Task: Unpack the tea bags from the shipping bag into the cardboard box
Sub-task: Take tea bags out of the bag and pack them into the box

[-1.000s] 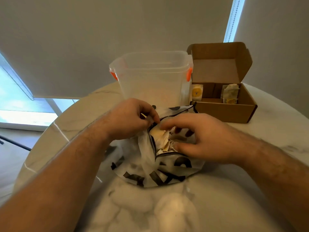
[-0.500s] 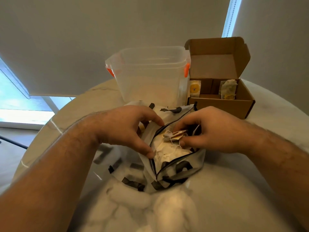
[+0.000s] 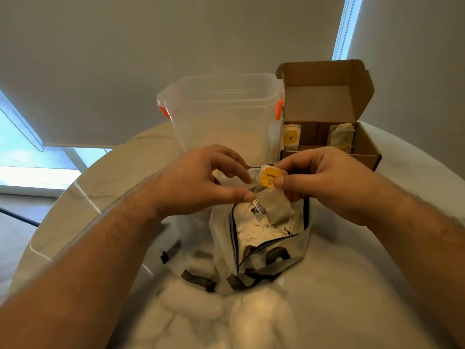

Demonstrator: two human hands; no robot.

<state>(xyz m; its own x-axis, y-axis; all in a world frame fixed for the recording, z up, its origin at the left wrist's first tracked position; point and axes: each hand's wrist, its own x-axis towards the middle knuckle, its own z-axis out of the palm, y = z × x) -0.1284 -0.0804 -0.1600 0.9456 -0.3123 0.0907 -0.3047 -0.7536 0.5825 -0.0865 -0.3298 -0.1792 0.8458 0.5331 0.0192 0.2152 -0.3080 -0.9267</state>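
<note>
A white shipping bag (image 3: 264,258) with black print lies open on the marble table, with several pale tea bags showing in its mouth. My right hand (image 3: 324,182) pinches a tea bag (image 3: 275,206) by its yellow tag (image 3: 270,178), just above the bag's mouth. My left hand (image 3: 201,182) touches the same tea bag's left corner with thumb and fingertips. The open cardboard box (image 3: 367,154) stands at the back right and holds a few tea bags (image 3: 342,137).
A clear plastic container (image 3: 224,117) with orange clips stands behind the shipping bag, right beside the box. The round marble table (image 3: 352,285) ends close behind both. A window with a lowered blind is at the left.
My right hand has lifted a tea bag out of the shipping bag by its yellow tag. My left hand has left the bag's rim and come up to the tea bag.
</note>
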